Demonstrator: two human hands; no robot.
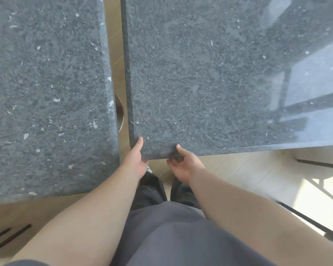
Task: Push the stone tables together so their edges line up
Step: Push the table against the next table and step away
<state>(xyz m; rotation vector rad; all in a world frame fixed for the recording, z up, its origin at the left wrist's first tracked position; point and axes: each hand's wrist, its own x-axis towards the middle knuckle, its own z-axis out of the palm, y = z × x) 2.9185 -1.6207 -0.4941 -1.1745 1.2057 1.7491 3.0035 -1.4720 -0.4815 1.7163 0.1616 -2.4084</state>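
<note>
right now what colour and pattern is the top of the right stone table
Dark grey-blue stone, mottled with small pale flecks, glossy with window reflections; shown in the head view.

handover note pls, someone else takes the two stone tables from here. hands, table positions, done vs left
Left hand: gripping the near left corner of the right table, thumb on top.
Right hand: on the same table's near edge, thumb on top, fingers under.
Left table: untouched; its near edge sits closer to the person than the right table's.
Gap: floor shows between the tables along the whole length, so they are not joined.
Done: grip only.
Left: probably slide the right table left to close the gap, then bring the near edges level.
</note>
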